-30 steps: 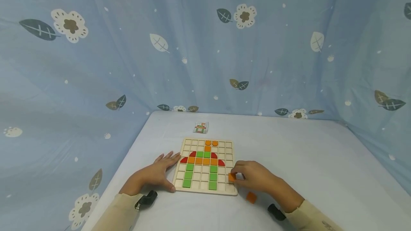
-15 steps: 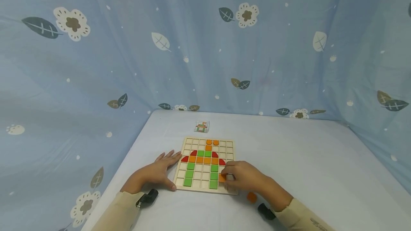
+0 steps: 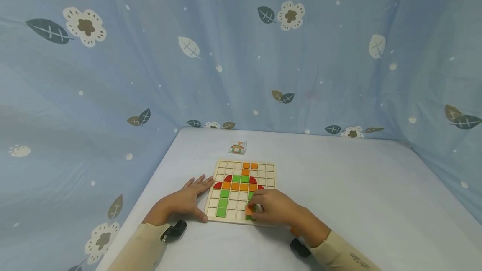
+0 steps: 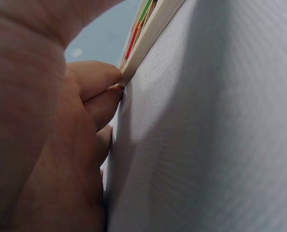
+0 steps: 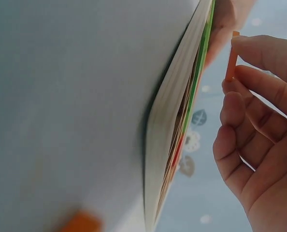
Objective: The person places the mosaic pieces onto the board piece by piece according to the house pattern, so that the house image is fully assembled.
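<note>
A light wooden grid board (image 3: 233,204) lies on the white table with green, orange and red pieces set in its cells. My right hand (image 3: 278,207) pinches an orange square tile (image 3: 249,210) between thumb and fingertips, over the green column at the board's lower right. In the right wrist view that tile (image 5: 232,58) stands apart from the board, seen edge-on. My left hand (image 3: 182,205) rests at the board's left edge, fingers spread and straight, thumb at the lower corner. The left wrist view shows fingertips (image 4: 101,77) touching the board's side.
A small patterned card (image 3: 237,147) lies behind the board. Another orange piece (image 3: 295,232) sits on the table, partly hidden by the right wrist. Black wrist cameras (image 3: 300,248) hang below both wrists. A blue patterned curtain (image 3: 241,53) surrounds the table.
My right hand has moved left across the board with the orange tile, from its right edge to above the right green column. My left hand stays in place.
</note>
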`<state>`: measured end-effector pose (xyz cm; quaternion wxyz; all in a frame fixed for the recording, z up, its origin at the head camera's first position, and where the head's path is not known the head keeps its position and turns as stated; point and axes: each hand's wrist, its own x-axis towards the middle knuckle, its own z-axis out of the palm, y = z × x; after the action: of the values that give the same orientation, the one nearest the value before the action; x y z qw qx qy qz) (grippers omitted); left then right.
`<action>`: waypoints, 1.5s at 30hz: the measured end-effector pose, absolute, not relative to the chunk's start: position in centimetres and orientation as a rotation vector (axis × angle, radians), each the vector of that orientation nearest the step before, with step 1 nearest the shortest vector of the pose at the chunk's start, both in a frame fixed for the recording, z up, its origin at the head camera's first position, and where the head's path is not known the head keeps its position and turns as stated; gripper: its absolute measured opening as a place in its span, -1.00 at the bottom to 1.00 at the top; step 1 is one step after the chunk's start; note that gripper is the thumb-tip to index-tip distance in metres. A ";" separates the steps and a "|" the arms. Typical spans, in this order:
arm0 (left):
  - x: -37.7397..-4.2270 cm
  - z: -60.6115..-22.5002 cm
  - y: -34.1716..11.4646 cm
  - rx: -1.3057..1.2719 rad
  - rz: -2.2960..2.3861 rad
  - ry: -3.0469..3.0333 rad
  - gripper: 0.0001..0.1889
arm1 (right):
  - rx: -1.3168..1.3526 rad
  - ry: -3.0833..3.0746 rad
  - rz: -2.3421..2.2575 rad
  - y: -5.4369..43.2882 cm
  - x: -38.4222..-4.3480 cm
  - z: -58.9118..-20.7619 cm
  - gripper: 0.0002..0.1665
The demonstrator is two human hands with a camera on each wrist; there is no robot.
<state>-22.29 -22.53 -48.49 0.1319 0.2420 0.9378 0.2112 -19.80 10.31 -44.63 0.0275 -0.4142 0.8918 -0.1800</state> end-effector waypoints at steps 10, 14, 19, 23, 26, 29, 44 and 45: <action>-22.4 -48.6 -22.5 0.670 0.621 2.725 0.36 | -1.322 2.719 -0.466 8.4 -20.1 -44.9 -0.72; -22.3 -48.6 -22.5 0.663 0.601 2.734 0.35 | -1.322 2.712 -0.431 8.0 -20.3 -45.1 -0.72; -22.2 -48.2 -22.3 0.651 0.605 2.731 0.35 | -1.325 2.706 -0.391 7.7 -20.5 -45.2 -0.73; -22.2 -48.1 -22.2 0.642 0.603 2.727 0.35 | -1.320 2.705 -0.397 7.6 -20.6 -45.4 -0.72; -22.1 -48.1 -22.3 0.640 0.602 2.729 0.34 | -1.312 2.704 -0.403 7.5 -20.5 -45.5 -0.72; -22.1 -48.1 -22.3 0.638 0.610 2.729 0.34 | -1.308 2.696 -0.412 7.5 -20.5 -45.4 -0.73; -22.1 -48.2 -22.3 0.637 0.617 2.732 0.34 | -1.270 2.673 -0.397 7.3 -20.1 -44.9 -0.75; -22.1 -48.3 -22.3 0.640 0.615 2.733 0.34 | -1.267 2.674 -0.396 7.3 -20.1 -44.9 -0.75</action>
<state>-22.09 -22.33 -48.25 0.1338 0.2207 0.9426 0.2121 -20.13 7.27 -44.92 0.0780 -0.4233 0.8929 -0.1322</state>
